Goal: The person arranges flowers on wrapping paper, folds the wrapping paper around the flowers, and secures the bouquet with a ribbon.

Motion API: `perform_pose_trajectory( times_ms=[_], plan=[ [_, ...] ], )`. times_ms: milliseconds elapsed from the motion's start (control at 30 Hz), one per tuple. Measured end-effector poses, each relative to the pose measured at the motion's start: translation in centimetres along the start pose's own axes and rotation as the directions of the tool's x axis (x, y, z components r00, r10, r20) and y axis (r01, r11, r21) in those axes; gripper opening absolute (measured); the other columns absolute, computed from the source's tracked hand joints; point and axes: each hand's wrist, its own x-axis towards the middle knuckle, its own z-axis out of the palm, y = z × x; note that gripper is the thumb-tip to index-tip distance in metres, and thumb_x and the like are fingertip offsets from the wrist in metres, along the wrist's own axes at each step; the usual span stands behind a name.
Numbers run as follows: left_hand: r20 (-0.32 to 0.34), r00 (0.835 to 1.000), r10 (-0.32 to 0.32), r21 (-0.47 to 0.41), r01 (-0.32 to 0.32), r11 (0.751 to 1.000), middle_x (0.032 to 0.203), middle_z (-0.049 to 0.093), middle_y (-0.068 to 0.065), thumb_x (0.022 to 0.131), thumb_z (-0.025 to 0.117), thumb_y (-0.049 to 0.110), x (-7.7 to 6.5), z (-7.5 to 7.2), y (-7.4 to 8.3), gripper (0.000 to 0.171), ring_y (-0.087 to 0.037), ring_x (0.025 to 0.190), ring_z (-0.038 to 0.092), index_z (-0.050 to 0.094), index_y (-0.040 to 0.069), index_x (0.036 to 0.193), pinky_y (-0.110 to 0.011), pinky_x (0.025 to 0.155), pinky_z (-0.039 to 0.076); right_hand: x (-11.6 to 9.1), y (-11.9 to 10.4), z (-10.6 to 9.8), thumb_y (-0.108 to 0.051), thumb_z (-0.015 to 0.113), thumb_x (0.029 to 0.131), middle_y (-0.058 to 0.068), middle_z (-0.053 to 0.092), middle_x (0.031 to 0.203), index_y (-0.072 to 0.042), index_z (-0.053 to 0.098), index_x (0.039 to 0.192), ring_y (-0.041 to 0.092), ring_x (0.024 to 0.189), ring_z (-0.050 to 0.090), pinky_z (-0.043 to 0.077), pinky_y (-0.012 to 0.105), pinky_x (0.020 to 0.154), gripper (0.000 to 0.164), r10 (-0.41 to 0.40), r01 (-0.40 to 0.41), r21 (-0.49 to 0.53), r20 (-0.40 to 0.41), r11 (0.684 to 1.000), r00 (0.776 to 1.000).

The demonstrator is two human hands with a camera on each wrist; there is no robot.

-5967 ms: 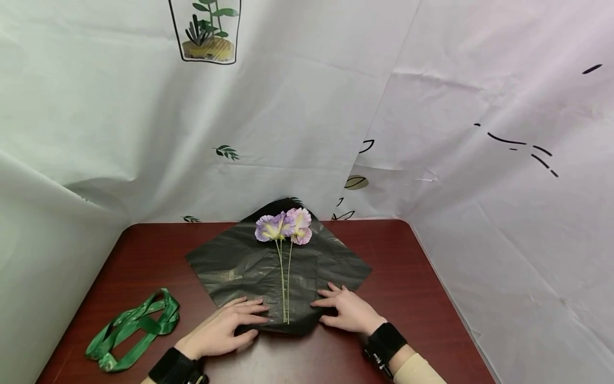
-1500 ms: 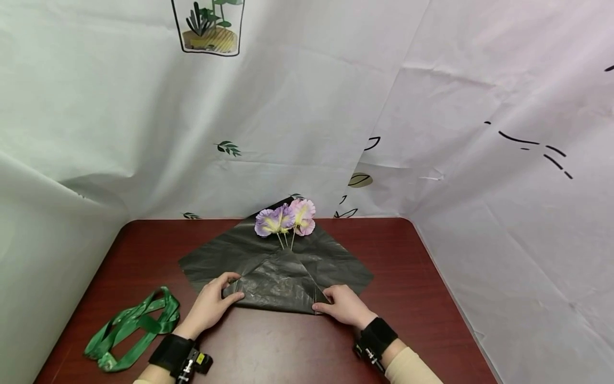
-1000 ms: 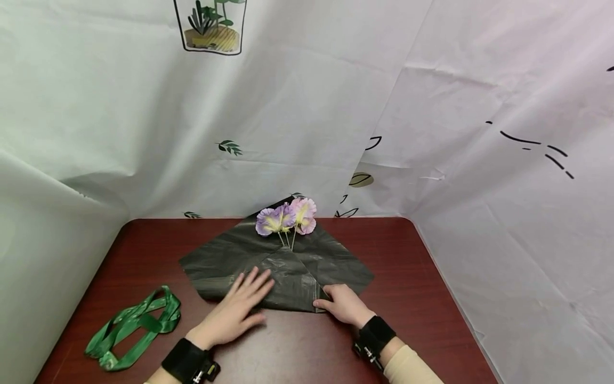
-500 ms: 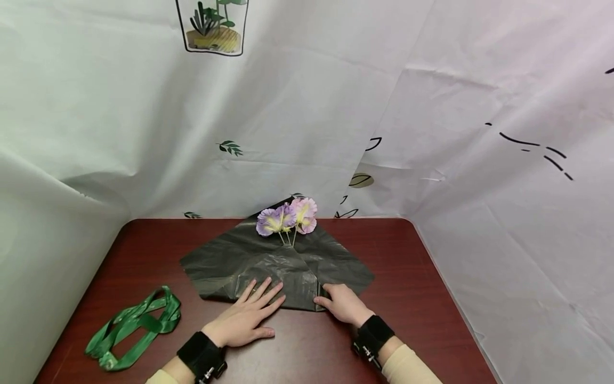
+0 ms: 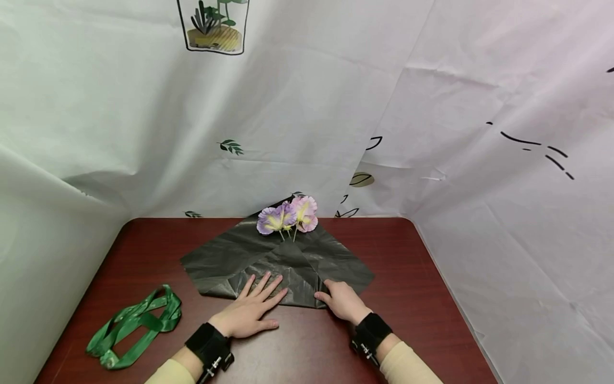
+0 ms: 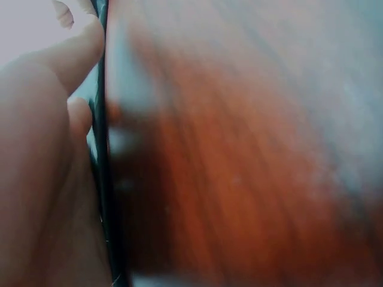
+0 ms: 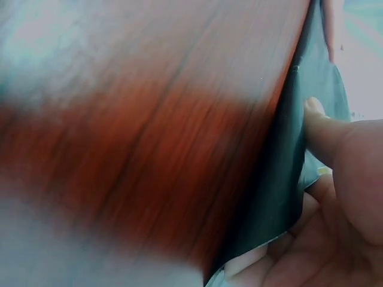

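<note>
A sheet of black wrapping paper [image 5: 213, 264] lies on the table, its near part folded up over the flower stems. Purple and pink flowers [image 5: 288, 216] rest on it near the far corner, with only short bits of stem showing above the fold. My left hand [image 5: 247, 312] lies with straight, spread fingers pressing on the folded part, thumb over the table. At the fold's right end my right hand [image 5: 344, 301] pinches the paper between thumb and fingers. The right wrist view shows the paper edge [image 7: 278, 161] between that thumb [image 7: 326, 134] and the fingers behind.
A green ribbon [image 5: 136, 325] lies loosely looped on the table at the left. The red-brown table [image 5: 403, 320] is backed by white printed sheeting [image 5: 297, 106] that hangs at the rear and both sides.
Earlier the paper lay flat under the full stems; its near corner has been folded up over them. My left hand let go of the fold's left end and moved right, spreading flat on it.
</note>
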Motion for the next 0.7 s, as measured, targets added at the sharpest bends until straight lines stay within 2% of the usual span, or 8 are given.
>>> perform_pose_trajectory(
  times_ms=[100, 200, 267, 333, 400, 500, 600, 700],
  plan=[
    [-0.001, 1.0, 0.019, 0.015, -0.019, 1.0, 0.186, 0.015, -0.012, 0.112, 0.061, 0.056, 0.0, 0.1, 0.2, 0.079, -0.045, 0.171, 0.005, 0.037, 0.018, 0.176, -0.074, 0.131, 0.003, 0.5, 0.6, 0.6, -0.058, 0.063, 0.111, 0.006, 0.074, 0.093, -0.006, 0.073, 0.12, 0.027, 0.087, 0.075, 0.058, 0.045, 0.072, 0.053, 0.029, -0.028, -0.036, 0.009, 0.999, 1.0],
    [0.003, 0.999, 0.046, 0.037, -0.046, 0.998, 0.186, 0.016, -0.01, 0.111, 0.061, 0.057, 0.0, 0.2, 0.6, 0.079, -0.043, 0.171, 0.007, 0.038, 0.018, 0.176, -0.073, 0.131, 0.004, 0.7, 0.7, 0.8, -0.054, 0.064, 0.112, 0.015, 0.078, 0.109, -0.001, 0.072, 0.131, 0.034, 0.101, 0.078, 0.062, 0.051, 0.081, 0.057, 0.053, -0.052, -0.042, 0.016, 0.998, 0.998],
    [-0.001, 0.998, 0.06, 0.045, -0.06, 0.997, 0.186, 0.019, -0.011, 0.111, 0.062, 0.056, 0.1, 0.1, 0.8, 0.079, -0.044, 0.17, 0.009, 0.039, 0.016, 0.175, -0.073, 0.131, 0.006, 0.7, 0.4, 0.6, -0.05, 0.066, 0.112, 0.013, 0.077, 0.104, -0.001, 0.073, 0.128, 0.031, 0.097, 0.078, 0.061, 0.048, 0.079, 0.053, 0.06, -0.059, -0.037, 0.011, 0.998, 0.998],
    [0.001, 0.998, 0.062, 0.05, -0.062, 0.997, 0.185, 0.02, -0.012, 0.112, 0.062, 0.055, 0.2, 0.0, 0.9, 0.078, -0.045, 0.17, 0.011, 0.04, 0.015, 0.175, -0.073, 0.131, 0.007, 0.6, 0.2, 0.5, -0.049, 0.066, 0.112, 0.007, 0.072, 0.092, -0.004, 0.072, 0.118, 0.024, 0.084, 0.074, 0.057, 0.042, 0.07, 0.046, 0.047, -0.047, -0.038, 0.001, 0.998, 0.999],
    [0.006, 0.998, 0.056, 0.043, -0.056, 0.998, 0.185, 0.02, -0.013, 0.112, 0.062, 0.055, 0.2, -0.2, 1.1, 0.078, -0.045, 0.17, 0.011, 0.04, 0.014, 0.175, -0.073, 0.131, 0.007, 0.2, -0.7, -0.3, -0.049, 0.067, 0.112, 0.0, 0.062, 0.079, -0.009, 0.068, 0.104, 0.017, 0.07, 0.063, 0.048, 0.037, 0.061, 0.04, 0.029, -0.029, -0.026, -0.011, 0.999, 1.0],
    [0.022, 0.999, 0.045, 0.026, -0.046, 0.999, 0.185, 0.019, -0.012, 0.112, 0.061, 0.055, 0.3, -0.1, 1.1, 0.078, -0.044, 0.17, 0.009, 0.039, 0.014, 0.175, -0.073, 0.131, 0.006, -0.7, -2.3, -1.7, -0.048, 0.07, 0.111, -0.005, 0.046, 0.07, -0.012, 0.057, 0.092, 0.013, 0.06, 0.046, 0.037, 0.033, 0.056, 0.042, 0.004, -0.003, 0.023, -0.021, 1.0, 1.0],
    [0.03, 0.999, 0.044, 0.014, -0.044, 0.999, 0.186, 0.019, -0.012, 0.112, 0.059, 0.056, 0.3, 0.2, 0.9, 0.078, -0.044, 0.17, 0.008, 0.038, 0.015, 0.175, -0.075, 0.131, 0.005, -1.5, -3.9, -2.9, -0.044, 0.073, 0.109, -0.008, 0.042, 0.07, -0.012, 0.056, 0.094, 0.01, 0.06, 0.043, 0.037, 0.031, 0.057, 0.039, 0.01, -0.009, 0.053, -0.017, 0.999, 1.0],
    [0.036, 0.999, 0.037, 0.009, -0.037, 0.999, 0.186, 0.017, -0.01, 0.112, 0.058, 0.058, 0.4, 0.5, 0.8, 0.078, -0.043, 0.171, 0.006, 0.037, 0.017, 0.176, -0.074, 0.131, 0.003, -1.8, -4.5, -3.4, -0.041, 0.075, 0.109, -0.005, 0.051, 0.073, -0.009, 0.061, 0.104, 0.011, 0.063, 0.049, 0.042, 0.034, 0.061, 0.035, 0.052, -0.052, 0.06, 0.003, 0.997, 0.999]
  ],
)
